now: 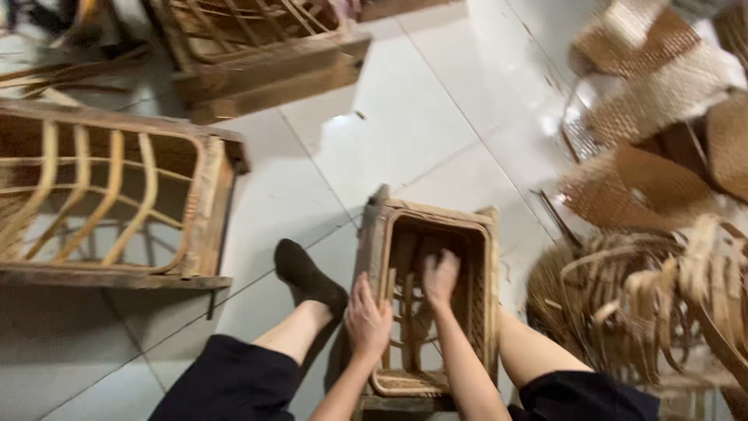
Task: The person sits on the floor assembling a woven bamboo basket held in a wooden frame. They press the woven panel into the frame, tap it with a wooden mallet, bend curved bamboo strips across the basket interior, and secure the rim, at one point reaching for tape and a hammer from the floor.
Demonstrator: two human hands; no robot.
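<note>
Head view: a small box-shaped rattan frame (pixel 427 288) is seen at about six o'clock, standing on the pale tiled floor (pixel 405 125) between the knees of the seated person, its open side turned up towards the camera. The left hand (pixel 368 321) is laid over the frame's left rim, fingers curled and pressed together around that edge, so the rim is gripped. The right hand (pixel 440 277) is reached down inside the frame, near its far inner wall; the fingers appear bent and close together against the woven cane there, but whether a strand is pinched cannot be told, since motion blur softens that part. Thin upright cane ribs are visible inside the frame, just beside both hands. A foot in a dark sock (pixel 308 277) is rested on the tiles at about seven o'clock, just beside the frame's left side, and dark shorts (pixel 234 382) are seen over the thighs at the bottom edge. A larger wooden frame with curved rattan bars (pixel 117 195) is placed at nine o'clock, well apart from the hands. Another wooden frame (pixel 257 54) is found at eleven o'clock. Woven cane panels (pixel 654 101) are heaped at two o'clock, and a bundle of loose rattan strips (pixel 647 304) is piled at four o'clock, near the right knee.
</note>
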